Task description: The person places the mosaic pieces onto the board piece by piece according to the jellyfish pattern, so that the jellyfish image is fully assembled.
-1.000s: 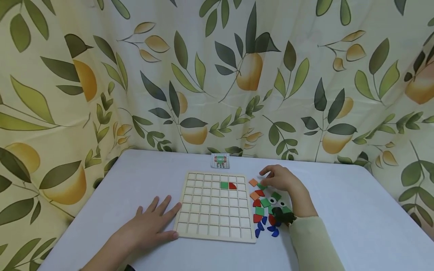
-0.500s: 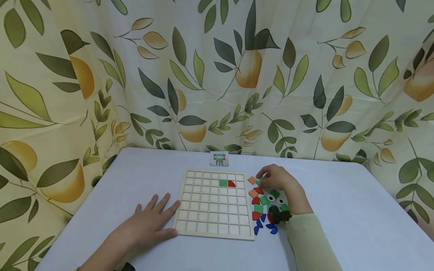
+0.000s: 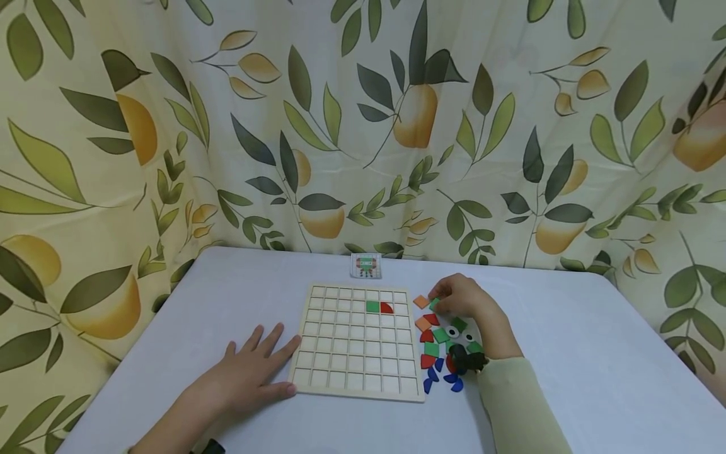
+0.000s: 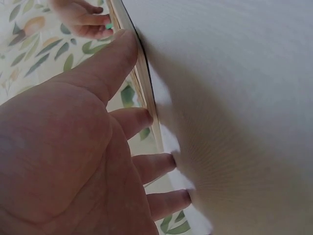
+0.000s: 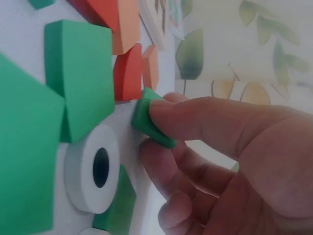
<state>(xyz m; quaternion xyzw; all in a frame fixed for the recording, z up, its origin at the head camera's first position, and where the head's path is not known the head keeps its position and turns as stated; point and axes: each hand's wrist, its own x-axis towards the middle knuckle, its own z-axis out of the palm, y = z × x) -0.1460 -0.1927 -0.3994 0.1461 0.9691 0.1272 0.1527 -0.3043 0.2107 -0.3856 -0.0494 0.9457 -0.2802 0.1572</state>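
A green square tile [image 5: 145, 120] is pinched between the thumb and fingers of my right hand [image 3: 462, 296], at the far end of a loose pile of tiles. My left hand [image 3: 249, 372] lies with fingers spread at the left side of the wooden grid board [image 3: 357, 396], thumb and index fingertip at its edge. In the left wrist view, that thumb [image 4: 110, 66] is against the board's rim. Two tiles sit in the board's upper right cells: a green square [image 3: 372, 306] and, beside it, a red quarter-circle [image 3: 386, 308].
Right of the board lie several loose pieces: orange squares [image 3: 423, 323], red quarter-circles [image 3: 427, 361], green squares [image 3: 432, 349], blue pieces [image 3: 457, 384] and white eye discs [image 5: 93, 169]. A small picture card [image 3: 365, 266] lies behind the board. A patterned curtain [image 3: 363, 126] hangs behind the table.
My right fingers have closed on the green square tile and turned it slightly up. The left hand stays at the board's edge. The head view has shifted a little.
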